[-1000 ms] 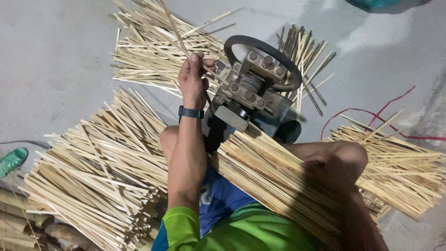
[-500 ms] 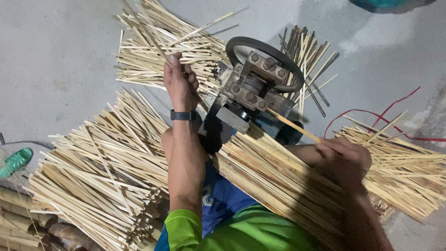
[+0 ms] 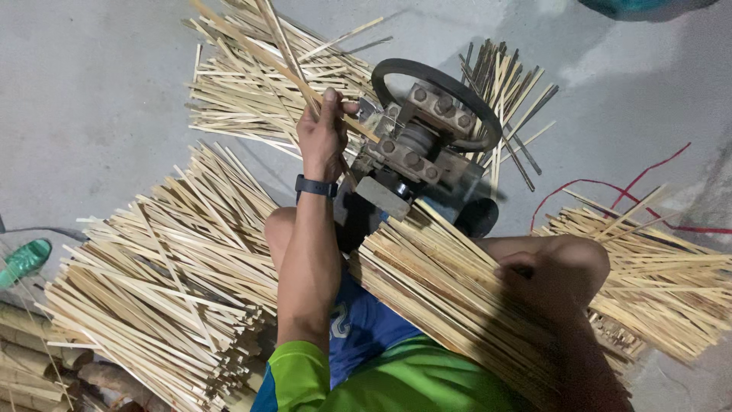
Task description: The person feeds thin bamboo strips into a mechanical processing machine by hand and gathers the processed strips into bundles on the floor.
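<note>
My left hand (image 3: pixel 323 139), with a dark watch at the wrist, is closed on thin bamboo strips (image 3: pixel 276 47) that stick up and away from the left side of a small metal machine (image 3: pixel 418 149) with a black wheel. A thick bundle of strips (image 3: pixel 442 286) lies across my lap, its end against the machine's near side. My right hand (image 3: pixel 532 273) rests on this bundle with its fingers curled down into the strips; whether it grips one is unclear.
Loose strips lie in a heap (image 3: pixel 252 84) on the concrete floor beyond my left hand. Larger piles sit at the left (image 3: pixel 160 282) and at the right (image 3: pixel 656 282). Darker strips (image 3: pixel 507 91) stand behind the machine. A red cord (image 3: pixel 602 187) runs on the floor, and a green sandal (image 3: pixel 24 261) lies at the far left.
Half a second ago a strip ran from my right hand into the machine; it is gone and that hand is back on the bundle. My left hand shifted left, then returned to the machine.
</note>
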